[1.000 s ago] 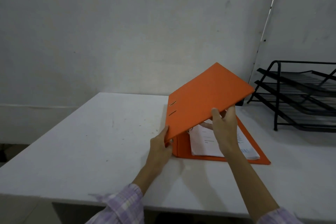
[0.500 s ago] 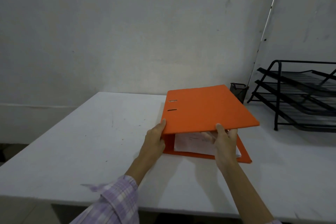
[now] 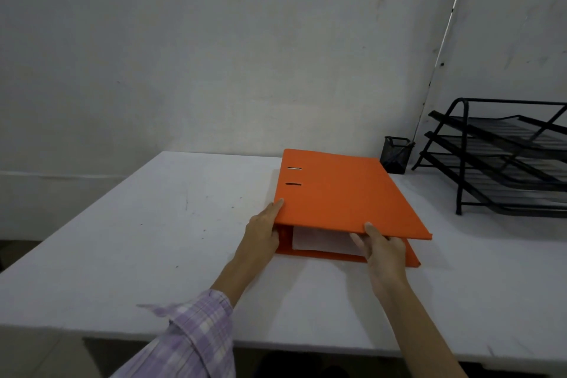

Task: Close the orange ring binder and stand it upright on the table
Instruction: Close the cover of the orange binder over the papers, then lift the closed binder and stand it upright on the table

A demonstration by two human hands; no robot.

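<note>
Orange ring binder [image 3: 343, 193] lies flat on the white table [image 3: 153, 224], right of the middle and set back from the near edge, its spine to the left and its top cover lowered almost shut, with a thin wedge of white paper [image 3: 319, 241] showing between the covers along the near side. Nearest the camera, the right hand [image 3: 383, 252] pinches the near edge of the top cover toward its free right corner, thumb on top and fingers tucked underneath. The left hand [image 3: 264, 228] is cupped against the near end of the spine, thumb lying along the cover's left edge; how hard it presses I cannot tell. The covers look like stiff board that should not flex, and the sheaf of paper probably adds moderate weight on the spine side. The smooth faces could slip under a light touch, so a firm hold across the spine and the open edge together seems best for tipping it up, keeping the covers from splaying. Closing appears nearly done; standing it up is not yet begun. Beyond it, near the far right corner, sit a small black mesh cup [image 3: 395, 156] and a black wire paper tray rack [image 3: 503, 159], well apart from the binder.
</note>
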